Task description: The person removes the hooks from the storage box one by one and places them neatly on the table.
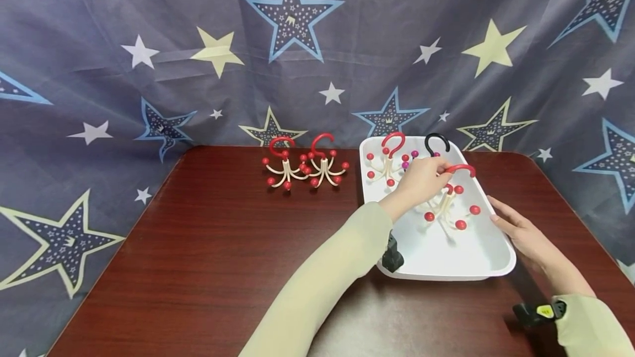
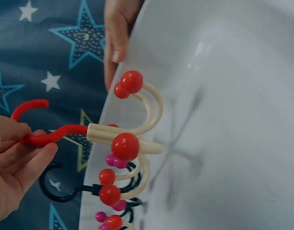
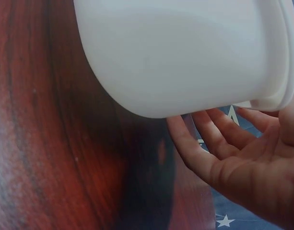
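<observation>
My left hand [image 1: 420, 179] pinches the red hook of a cream claw-shaped hanger rack [image 1: 446, 201], whose curved arms end in red balls. The rack hangs upright within the white tray [image 1: 476, 260], and in the left wrist view its lower end is close over the tray floor. My right hand [image 1: 521, 234] rests against the tray's right side, its fingers [image 3: 187, 143] fairly straight along the outer wall. Behind the left hand, in the tray, stand another red-hooked hanger rack [image 1: 389, 165] and a black-hooked one [image 2: 91, 189] with magenta balls, partly hidden by the hand in the head view.
Two more red-hooked hanger racks [image 1: 286, 171] stand side by side at the back of the dark wooden table [image 1: 208, 247], left of the tray. A star-patterned curtain [image 1: 347, 32] hangs behind the table.
</observation>
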`<act>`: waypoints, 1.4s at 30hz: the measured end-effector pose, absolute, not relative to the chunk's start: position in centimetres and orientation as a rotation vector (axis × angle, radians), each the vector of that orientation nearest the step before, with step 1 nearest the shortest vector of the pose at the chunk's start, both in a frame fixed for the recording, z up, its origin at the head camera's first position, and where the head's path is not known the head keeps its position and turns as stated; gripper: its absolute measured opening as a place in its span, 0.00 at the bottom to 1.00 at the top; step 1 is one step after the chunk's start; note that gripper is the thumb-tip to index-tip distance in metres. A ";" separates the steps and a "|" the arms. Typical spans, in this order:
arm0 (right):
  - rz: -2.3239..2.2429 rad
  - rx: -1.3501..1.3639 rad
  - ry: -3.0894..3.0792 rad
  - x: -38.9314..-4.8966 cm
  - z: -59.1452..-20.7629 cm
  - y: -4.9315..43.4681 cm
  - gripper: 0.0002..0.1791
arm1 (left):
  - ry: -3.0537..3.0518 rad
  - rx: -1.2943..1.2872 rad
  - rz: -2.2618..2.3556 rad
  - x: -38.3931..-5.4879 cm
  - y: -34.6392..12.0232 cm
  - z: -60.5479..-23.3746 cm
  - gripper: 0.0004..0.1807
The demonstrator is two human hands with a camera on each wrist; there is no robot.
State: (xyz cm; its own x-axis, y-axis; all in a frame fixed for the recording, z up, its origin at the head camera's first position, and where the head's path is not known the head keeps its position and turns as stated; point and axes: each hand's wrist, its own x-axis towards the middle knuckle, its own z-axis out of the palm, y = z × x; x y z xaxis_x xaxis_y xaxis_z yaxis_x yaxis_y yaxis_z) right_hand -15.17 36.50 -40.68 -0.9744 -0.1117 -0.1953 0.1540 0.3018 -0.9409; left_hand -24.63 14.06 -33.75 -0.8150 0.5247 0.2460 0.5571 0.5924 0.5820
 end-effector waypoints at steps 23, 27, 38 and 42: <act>-1.959 -0.143 2.184 -15.1 -41.3 36.7 0.32 | -2.387 -0.911 -1.277 -23.7 4.7 -28.9 0.10; -1.970 -0.151 2.180 -15.0 -41.3 36.8 0.31 | -2.386 -0.815 -1.310 -23.4 1.9 -29.1 0.12; -1.873 -0.107 2.273 -15.3 -41.5 36.8 0.32 | -2.356 -0.679 -1.296 -23.3 -4.1 -30.3 0.09; -1.868 -0.107 2.277 -15.2 -41.4 36.9 0.33 | -2.373 -0.627 -1.252 -23.4 -5.4 -31.4 0.09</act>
